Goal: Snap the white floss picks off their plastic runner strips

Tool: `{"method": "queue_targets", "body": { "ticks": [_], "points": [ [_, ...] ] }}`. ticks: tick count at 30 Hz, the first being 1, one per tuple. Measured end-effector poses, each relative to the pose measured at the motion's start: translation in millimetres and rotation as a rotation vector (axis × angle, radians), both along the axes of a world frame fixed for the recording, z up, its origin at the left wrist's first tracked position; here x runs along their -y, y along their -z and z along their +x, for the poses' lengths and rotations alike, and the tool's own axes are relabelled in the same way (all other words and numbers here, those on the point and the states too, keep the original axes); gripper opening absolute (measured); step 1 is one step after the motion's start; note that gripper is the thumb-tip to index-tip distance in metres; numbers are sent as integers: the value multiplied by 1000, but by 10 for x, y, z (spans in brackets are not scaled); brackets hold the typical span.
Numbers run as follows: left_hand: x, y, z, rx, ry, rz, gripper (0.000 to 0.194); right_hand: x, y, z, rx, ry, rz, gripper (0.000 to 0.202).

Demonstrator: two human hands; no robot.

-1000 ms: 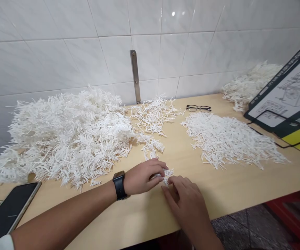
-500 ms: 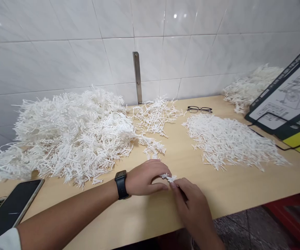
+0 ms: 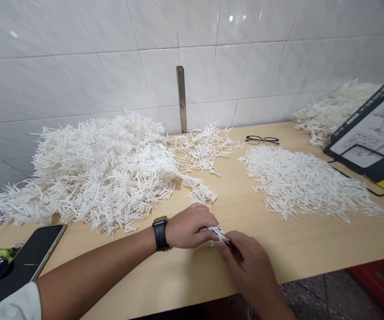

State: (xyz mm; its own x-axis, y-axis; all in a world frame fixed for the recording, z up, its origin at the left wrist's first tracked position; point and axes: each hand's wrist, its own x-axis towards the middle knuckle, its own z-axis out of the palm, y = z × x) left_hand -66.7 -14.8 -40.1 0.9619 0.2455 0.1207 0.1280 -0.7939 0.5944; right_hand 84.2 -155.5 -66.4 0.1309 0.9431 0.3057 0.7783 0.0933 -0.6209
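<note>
Near the table's front edge my left hand (image 3: 190, 226), with a black watch on its wrist, pinches a small white branched strand (image 3: 218, 232) between thumb and fingers. My right hand (image 3: 250, 260) is closed on the strand's other end, just right of my left hand. Beyond them on the left lies a large heap of white branched strands (image 3: 102, 169), with a thin tail reaching toward my left hand. A looser white cluster (image 3: 207, 146) sits at the back middle. Short white pieces (image 3: 308, 180) are spread flat on the right.
Black-framed glasses (image 3: 262, 140) lie at the back of the table (image 3: 165, 280). A phone (image 3: 28, 262) and keys (image 3: 0, 264) are at the front left. A printed box (image 3: 375, 129) leans at the right, beside another white pile (image 3: 335, 111). A metal bracket (image 3: 182, 100) is on the wall.
My left thumb and fingers have closed onto the white strand, where they were apart before. More of the strand shows between my hands. The view has shifted slightly left.
</note>
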Motion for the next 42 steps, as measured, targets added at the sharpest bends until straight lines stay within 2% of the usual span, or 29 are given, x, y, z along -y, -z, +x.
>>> {"method": "queue_targets", "body": {
  "ticks": [3, 8, 18, 26, 30, 32, 33, 36, 38, 40, 42],
  "points": [
    [-3, 0, -2, 19, 22, -10, 49, -18, 26, 16, 43, -12, -27, 36],
    [-17, -15, -3, 16, 52, -53, 44, -42, 73, 80, 59, -114, -22, 34],
    [-29, -30, -6, 86, 70, -129, 41, 3, -23, 60, -37, -222, -52, 32],
    [-58, -23, -10, 49, 98, -144, 50, 41, -99, 66, -112, -323, -33, 35],
    [-100, 17, -16, 81, 52, -155, 56, 112, -112, 70, -200, -364, -7, 41],
    [-115, 39, -18, 76, 33, -165, 57, 132, -105, 121, -245, -279, 23, 42],
    [-118, 48, -18, 71, 32, -167, 57, 129, -98, 173, -255, -190, 30, 41],
    [-112, 65, -14, 70, 32, -153, 56, 61, -71, 447, -232, 186, -14, 38],
    [-104, 67, -12, 79, 35, -143, 53, -10, -52, 666, -139, 404, -55, 32],
    [-99, 67, -12, 77, 36, -134, 50, -65, -38, 812, 0, 522, -59, 33],
    [-96, 63, -12, 68, 29, -123, 49, -85, -36, 809, 53, 564, -38, 40]
  ]
}}
